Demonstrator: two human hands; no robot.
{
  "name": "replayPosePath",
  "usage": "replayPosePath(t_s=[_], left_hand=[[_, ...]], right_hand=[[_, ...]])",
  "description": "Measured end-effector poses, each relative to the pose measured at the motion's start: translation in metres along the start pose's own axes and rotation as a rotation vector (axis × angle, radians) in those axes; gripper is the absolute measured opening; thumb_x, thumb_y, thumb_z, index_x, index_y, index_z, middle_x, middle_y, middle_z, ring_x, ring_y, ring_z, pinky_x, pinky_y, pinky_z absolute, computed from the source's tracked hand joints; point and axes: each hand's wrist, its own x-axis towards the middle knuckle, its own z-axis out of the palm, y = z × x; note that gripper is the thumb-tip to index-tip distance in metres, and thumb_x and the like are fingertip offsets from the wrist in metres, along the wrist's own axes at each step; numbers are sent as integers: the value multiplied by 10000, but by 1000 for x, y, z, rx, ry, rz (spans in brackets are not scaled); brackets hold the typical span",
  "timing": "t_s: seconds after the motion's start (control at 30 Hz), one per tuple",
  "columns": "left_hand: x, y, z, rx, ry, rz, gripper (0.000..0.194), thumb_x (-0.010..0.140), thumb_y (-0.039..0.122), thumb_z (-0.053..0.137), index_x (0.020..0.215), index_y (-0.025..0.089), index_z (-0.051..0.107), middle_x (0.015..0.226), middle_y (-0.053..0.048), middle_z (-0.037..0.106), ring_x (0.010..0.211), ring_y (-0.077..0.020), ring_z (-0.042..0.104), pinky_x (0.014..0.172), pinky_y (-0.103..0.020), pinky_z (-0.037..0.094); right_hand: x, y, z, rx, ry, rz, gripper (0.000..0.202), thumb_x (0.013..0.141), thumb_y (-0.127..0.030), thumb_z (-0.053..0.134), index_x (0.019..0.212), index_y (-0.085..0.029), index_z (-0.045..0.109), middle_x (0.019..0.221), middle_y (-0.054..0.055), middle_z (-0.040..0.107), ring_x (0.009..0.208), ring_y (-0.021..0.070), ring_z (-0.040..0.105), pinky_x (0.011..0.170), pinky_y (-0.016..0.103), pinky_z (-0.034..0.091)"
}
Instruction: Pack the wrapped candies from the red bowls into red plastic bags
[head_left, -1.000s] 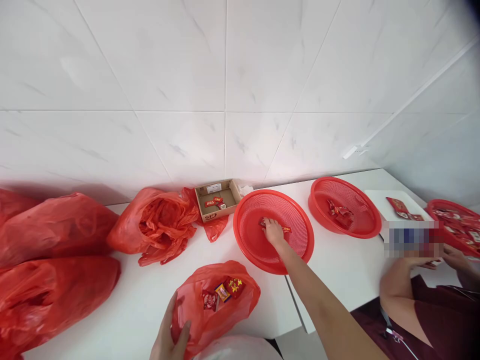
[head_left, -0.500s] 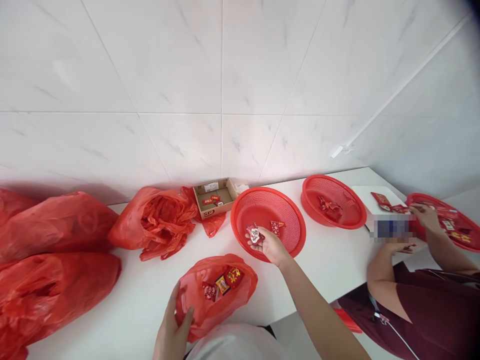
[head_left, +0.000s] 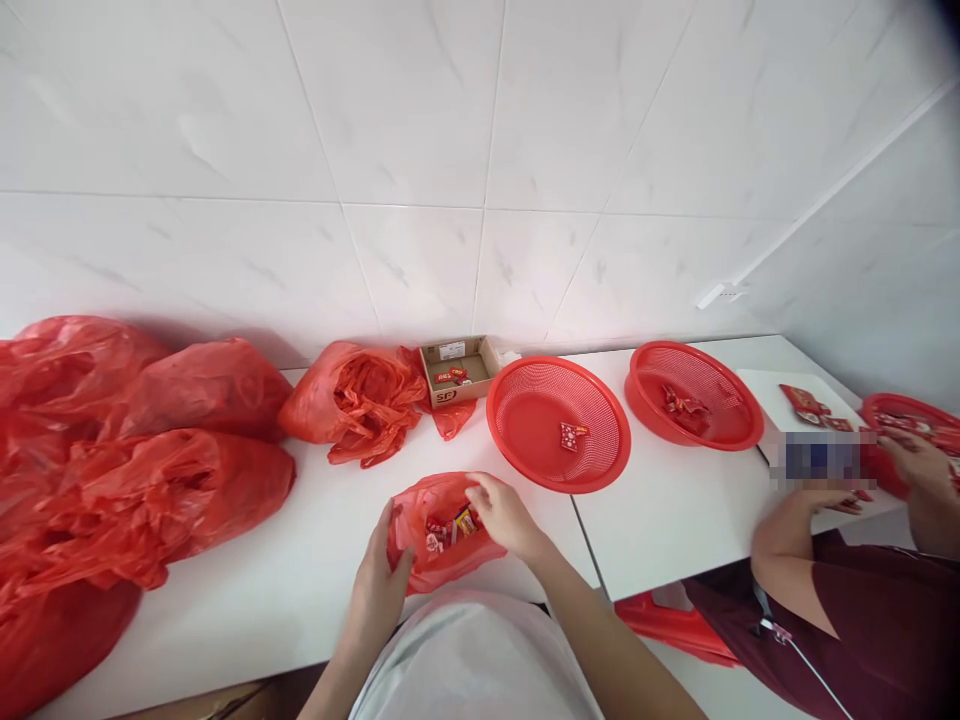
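Note:
An open red plastic bag [head_left: 421, 578] sits on the white table in front of me, with several small wrapped snack packets [head_left: 450, 530] inside. My left hand [head_left: 381, 575] is closed on the bag's left rim, thumb inside the mouth. On the opposite rim rests my right hand [head_left: 508, 515], its fingers curled in at the bag's edge; its fingertips are partly hidden. Beyond it stands a red mesh basket [head_left: 517, 435] with a red patterned packet [head_left: 573, 436] in it.
Filled red bags [head_left: 202, 480] crowd the left side. Behind are a knotted red bag [head_left: 319, 400] and a small cardboard box [head_left: 444, 397] holding packets. A second red basket [head_left: 660, 425] stands right. A co-worker in a maroon shirt [head_left: 885, 625] handles packets at far right.
My right hand has come back from the basket to the bag's right rim, and the packet it held no longer shows in it. The whole view has shifted leftward.

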Motion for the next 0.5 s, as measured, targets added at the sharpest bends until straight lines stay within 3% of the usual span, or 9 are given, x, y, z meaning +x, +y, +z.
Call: replayPosePath(t_s=[0.1, 0.27, 0.4, 0.5], left_hand=[[0, -5, 0, 4, 9, 1, 669, 868, 303, 468, 1500, 215, 269, 1495, -109, 430, 1333, -247, 440, 1086, -416, 355], [0, -12, -3, 23, 36, 70, 637, 873, 314, 464, 1486, 251, 301, 1475, -101, 435, 1339, -250, 425, 1094, -429, 346], [-3, -16, -6, 54, 29, 52, 645, 872, 375, 465, 1488, 291, 296, 1438, -103, 446, 1150, -248, 582, 994, -434, 451], [-6, -18, -7, 45, 39, 24, 689, 856, 424, 494, 1496, 295, 273, 1465, -109, 412, 1091, -247, 615, 963, -435, 479]], right_hand=[[9, 6, -32, -44, 50, -15, 269, 932, -346, 448, 1110, -228, 613, 949, 61, 720, 736, 182, 713, 638, 307, 562], [27, 42, -117, -413, 299, 111, 239, 901, -298, 491, 1091, -240, 625, 1090, 61, 693, 985, 217, 671, 879, 376, 516], [47, 80, -174, -523, 375, 309, 452, 848, -257, 552, 1292, -178, 526, 1296, 165, 574, 1177, 307, 569, 957, 448, 456], [64, 102, -194, -580, 373, 424, 693, 807, -265, 614, 1442, -147, 362, 1410, 239, 447, 1227, 360, 522, 944, 457, 452]])
